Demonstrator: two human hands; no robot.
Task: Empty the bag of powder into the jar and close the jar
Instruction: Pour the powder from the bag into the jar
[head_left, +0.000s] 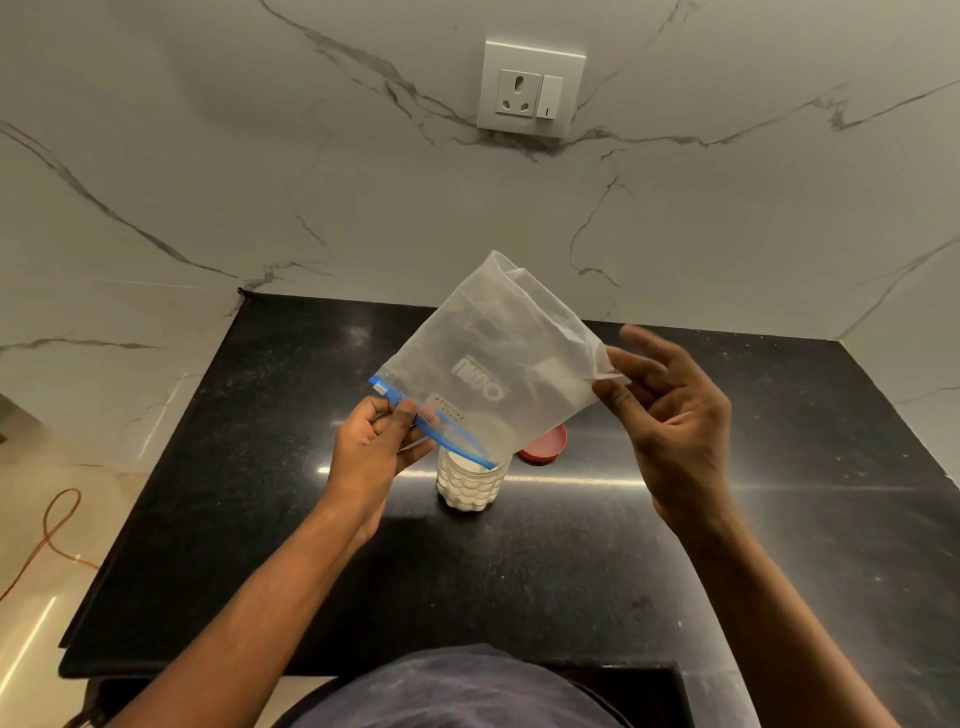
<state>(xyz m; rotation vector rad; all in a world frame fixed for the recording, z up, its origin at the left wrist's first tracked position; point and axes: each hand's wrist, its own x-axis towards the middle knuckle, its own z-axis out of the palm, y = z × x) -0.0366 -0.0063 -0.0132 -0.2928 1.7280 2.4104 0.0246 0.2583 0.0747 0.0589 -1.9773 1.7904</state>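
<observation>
Tipping the bag (493, 364) with its blue zip mouth down over the open jar (471, 480), I judge the main risk to be powder missing the rim: the mouth is wider than the jar and only one end of it sits over the opening, so a shake or a slip could send the last clumps onto the black counter (727, 519). A little powder clings near the bag's lower fold by my right fingers, and a hard flick there could puff it out sideways. My left hand (376, 452) is pinched shut on the zip edge, thumb over fingers, just beside the jar's left rim; if it drops it could knock the jar, which stands unheld near the middle of the counter. My right hand (670, 415) pinches the bag's bottom corner between thumb and forefinger, the other fingers spread loose, raised toward the counter's back edge. The red lid (545, 444) lies flat just behind and right of the jar, partly hidden by the bag, not yet fitted.
</observation>
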